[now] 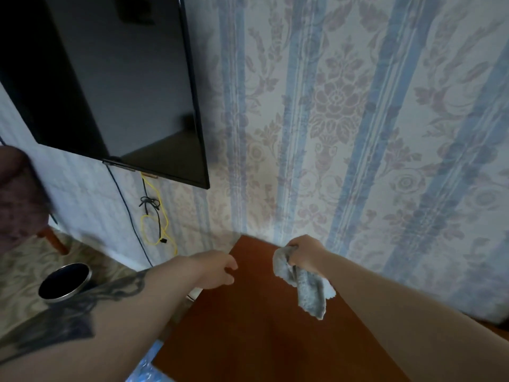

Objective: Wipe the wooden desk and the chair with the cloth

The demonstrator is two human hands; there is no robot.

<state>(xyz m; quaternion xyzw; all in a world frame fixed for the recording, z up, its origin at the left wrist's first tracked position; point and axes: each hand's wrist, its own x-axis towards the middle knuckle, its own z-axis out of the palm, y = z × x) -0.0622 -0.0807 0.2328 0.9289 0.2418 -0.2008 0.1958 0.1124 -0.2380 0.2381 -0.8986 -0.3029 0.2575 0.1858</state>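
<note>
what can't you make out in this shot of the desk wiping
- Wooden desk: its near and right parts are cut off by the frame edge and hidden by the right forearm.
- Chair: only a blurred part shows at the left edge.
- Right hand: the grip on the cloth shows; cloth contact with the desk is unclear.
- Left hand: fingertips face away.

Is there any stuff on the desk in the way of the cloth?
Nothing visible. The right hand holds the cloth bunched above the wooden desk, whose visible top is bare; the left hand sits at its edge.

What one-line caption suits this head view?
Right hand grips a grey cloth above the wooden desk; left hand at its edge.
</note>
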